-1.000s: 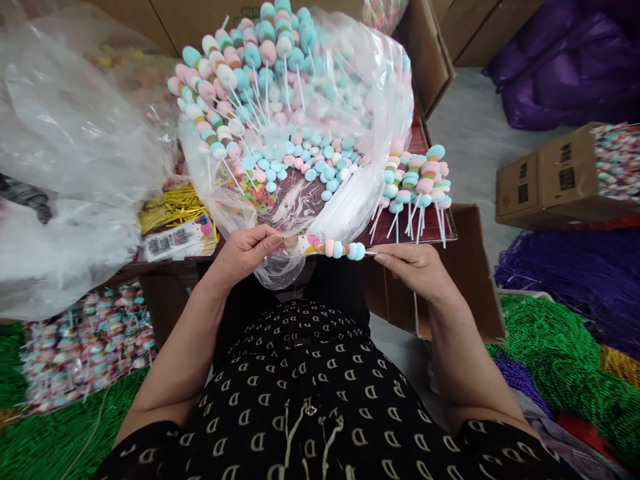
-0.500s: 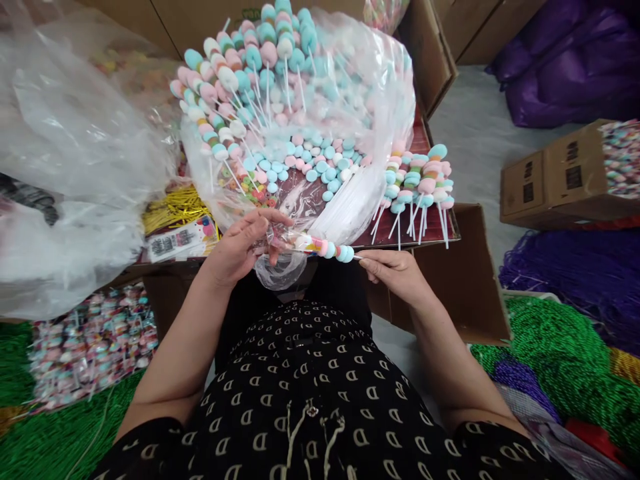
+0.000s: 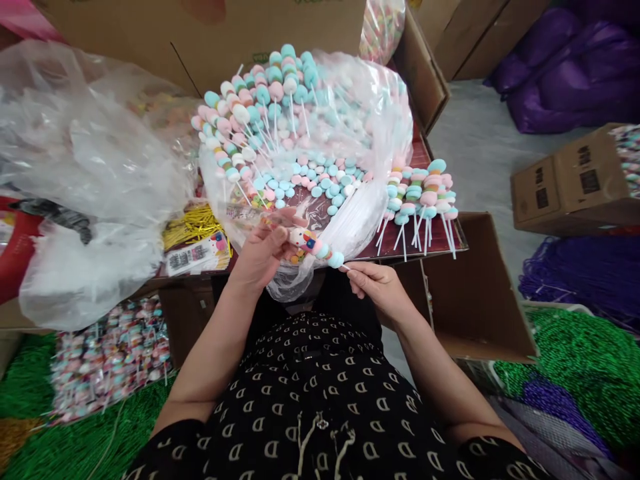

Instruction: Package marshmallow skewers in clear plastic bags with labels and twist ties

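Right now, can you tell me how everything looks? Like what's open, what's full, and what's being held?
Marshmallow skewer: held up by both hands.
Left hand: closed around the skewer's upper end.
Right hand: pinching the white stick.
Clear plastic bag: open, full of skewers.
Loose skewers: lying outside the bag.
Cardboard flap: folded open.
Green bead strands: heaped up.

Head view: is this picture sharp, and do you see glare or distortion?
In the head view, the left hand, right hand and skewer look sharp, without clear motion blur; the plastic bag shows pale glare under soft, even light; wide-angle distortion seems to stretch the edges, such as the box.
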`<state>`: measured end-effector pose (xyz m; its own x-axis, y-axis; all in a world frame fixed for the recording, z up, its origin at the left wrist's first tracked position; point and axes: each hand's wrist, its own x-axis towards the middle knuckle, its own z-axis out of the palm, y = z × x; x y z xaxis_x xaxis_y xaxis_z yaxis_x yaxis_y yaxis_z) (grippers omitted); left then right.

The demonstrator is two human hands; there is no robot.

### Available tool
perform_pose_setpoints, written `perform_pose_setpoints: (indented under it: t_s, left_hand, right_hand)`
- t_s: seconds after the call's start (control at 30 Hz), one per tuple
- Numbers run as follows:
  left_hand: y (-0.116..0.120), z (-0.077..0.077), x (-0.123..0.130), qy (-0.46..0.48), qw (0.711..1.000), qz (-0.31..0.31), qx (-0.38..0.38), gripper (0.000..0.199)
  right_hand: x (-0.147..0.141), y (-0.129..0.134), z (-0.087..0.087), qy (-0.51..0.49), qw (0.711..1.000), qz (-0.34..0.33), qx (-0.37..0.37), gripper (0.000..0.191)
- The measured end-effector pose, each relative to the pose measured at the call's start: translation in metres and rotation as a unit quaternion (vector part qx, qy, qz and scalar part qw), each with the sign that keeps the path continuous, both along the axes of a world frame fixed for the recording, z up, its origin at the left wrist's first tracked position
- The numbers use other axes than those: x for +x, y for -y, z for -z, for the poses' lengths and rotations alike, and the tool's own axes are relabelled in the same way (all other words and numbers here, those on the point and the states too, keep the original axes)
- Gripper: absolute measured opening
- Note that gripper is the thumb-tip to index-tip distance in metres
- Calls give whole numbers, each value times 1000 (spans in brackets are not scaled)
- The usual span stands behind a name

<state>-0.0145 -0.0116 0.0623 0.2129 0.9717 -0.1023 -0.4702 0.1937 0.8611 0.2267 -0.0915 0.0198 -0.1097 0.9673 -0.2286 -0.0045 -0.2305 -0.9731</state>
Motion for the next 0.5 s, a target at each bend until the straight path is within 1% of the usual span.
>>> perform_pose_setpoints:
  t_s: [0.1, 0.27, 0.37, 0.43, 0.5]
  left_hand:
    - [-2, 4, 8, -14, 999, -47, -17, 40]
    - [2, 14, 19, -42, 995, -85, -41, 44]
    - [5, 19, 20, -39, 993, -98, -46, 41]
    - [7, 19, 20, -29, 993, -102, -48, 42]
    - [9, 17, 19, -14, 994, -93, -47, 45]
  right_hand:
    - [-6, 1, 1, 10, 1000, -1, 13, 38]
    - [-22, 4, 11, -18, 1000, 15, -12, 41]
    - [-30, 7, 16, -63, 997, 20, -27, 42]
    - [-32, 9, 17, -106, 994, 9, -40, 43]
    - [-32, 10, 15, -153, 986, -14, -63, 43]
